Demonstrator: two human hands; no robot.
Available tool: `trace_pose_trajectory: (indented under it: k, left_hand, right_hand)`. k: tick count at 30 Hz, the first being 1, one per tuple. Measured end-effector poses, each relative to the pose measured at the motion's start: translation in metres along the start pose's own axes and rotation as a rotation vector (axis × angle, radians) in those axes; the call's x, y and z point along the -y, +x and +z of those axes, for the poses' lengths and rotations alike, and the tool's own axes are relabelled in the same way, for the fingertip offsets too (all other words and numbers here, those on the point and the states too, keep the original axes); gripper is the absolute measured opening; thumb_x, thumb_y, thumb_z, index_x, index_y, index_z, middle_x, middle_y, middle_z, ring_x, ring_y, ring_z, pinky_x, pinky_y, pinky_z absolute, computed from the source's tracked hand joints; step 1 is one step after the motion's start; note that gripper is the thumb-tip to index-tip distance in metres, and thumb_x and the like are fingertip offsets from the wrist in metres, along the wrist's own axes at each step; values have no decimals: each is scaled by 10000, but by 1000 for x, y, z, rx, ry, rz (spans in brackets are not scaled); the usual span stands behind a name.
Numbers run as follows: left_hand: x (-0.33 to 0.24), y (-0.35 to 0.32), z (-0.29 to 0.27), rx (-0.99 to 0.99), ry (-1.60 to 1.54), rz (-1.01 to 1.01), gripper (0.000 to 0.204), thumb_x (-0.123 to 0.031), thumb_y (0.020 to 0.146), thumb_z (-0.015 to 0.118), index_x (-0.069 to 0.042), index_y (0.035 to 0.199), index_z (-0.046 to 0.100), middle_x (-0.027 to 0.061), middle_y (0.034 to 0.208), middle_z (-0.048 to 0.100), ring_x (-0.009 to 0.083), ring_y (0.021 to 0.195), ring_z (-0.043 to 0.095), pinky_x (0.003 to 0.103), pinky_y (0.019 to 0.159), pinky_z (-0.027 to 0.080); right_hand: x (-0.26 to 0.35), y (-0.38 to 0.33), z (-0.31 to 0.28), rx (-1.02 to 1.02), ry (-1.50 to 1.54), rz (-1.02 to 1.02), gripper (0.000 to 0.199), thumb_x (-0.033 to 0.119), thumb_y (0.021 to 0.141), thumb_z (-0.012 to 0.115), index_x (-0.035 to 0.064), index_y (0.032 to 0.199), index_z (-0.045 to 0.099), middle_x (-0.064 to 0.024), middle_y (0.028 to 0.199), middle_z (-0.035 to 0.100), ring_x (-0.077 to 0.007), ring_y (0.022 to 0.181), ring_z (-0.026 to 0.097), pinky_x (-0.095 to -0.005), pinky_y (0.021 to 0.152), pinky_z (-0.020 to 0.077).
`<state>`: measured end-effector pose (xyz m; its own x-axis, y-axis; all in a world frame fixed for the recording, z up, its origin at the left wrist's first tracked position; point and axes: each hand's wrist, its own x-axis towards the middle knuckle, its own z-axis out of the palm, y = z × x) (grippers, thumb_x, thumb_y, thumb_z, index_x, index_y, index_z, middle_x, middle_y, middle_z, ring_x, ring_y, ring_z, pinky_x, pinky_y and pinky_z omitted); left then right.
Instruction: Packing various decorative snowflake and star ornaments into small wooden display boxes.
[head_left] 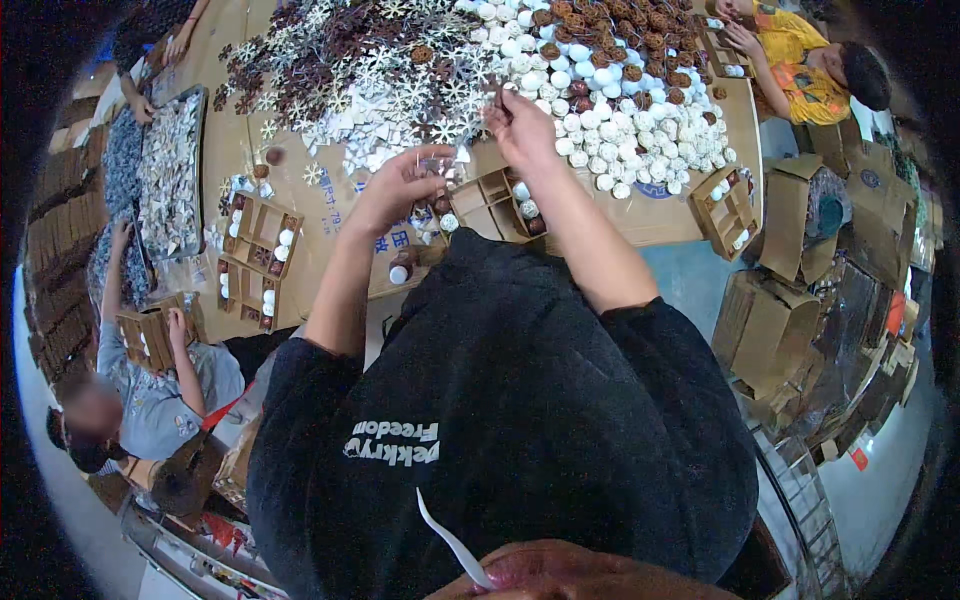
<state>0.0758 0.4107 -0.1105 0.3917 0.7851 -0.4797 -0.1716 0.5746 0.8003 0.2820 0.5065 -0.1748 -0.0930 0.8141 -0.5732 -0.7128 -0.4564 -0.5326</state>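
Head view, left hand [400, 185] pinching small clear piece [437, 163], right hand [520, 125] pinching brown snowflake [497, 100] above divided cardboard tray [490, 205]

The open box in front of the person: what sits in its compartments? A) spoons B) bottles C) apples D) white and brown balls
D: the box holds white and brown balls, like the heap behind it.
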Motion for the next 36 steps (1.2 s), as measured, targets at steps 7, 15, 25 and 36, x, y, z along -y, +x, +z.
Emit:
trace_pose_trajectory:
  k: [7, 15, 25, 36]
  left_hand:
    - [-9, -1, 9, -8, -163, 113, 547, 15, 871, 624, -31, 1391, 460, 46, 973, 661, 106, 809, 620, 256, 735, 516]
    - [-2, -10, 1, -128, -81, 215, 611, 15, 867, 633, -26, 1433, 406, 90, 1033, 660, 140, 903, 639, 270, 790, 515]
    - [-5, -15, 19, 38, -125, 308, 718, -177, 818, 715, -26, 1441, 392, 72, 1082, 649, 124, 880, 641, 270, 755, 536]
    - [4, -34, 36, 60, 6, 332, 680, -127, 844, 703, -2, 1436, 392, 72, 1178, 606, 136, 1006, 602, 273, 862, 497]
  right_hand:
    - [-20, 25, -40, -86, -966, -195, 554, 295, 953, 595, -98, 1308, 431, -267, 1176, 593, -353, 1047, 620, -415, 907, 511]
    - [3, -63, 9, 426, -1117, -506, 555, 335, 874, 714, 25, 1299, 538, -170, 1195, 627, -239, 1031, 640, -353, 905, 504]
    - [20, -83, 12, 626, -692, -107, 228, 145, 958, 607, 1, 1135, 609, -39, 989, 671, -111, 867, 622, -243, 782, 508]
    - [37, -120, 13, 600, -1276, -216, 210, 174, 939, 649, 7, 1066, 655, 35, 825, 646, -34, 663, 546, -218, 588, 433]
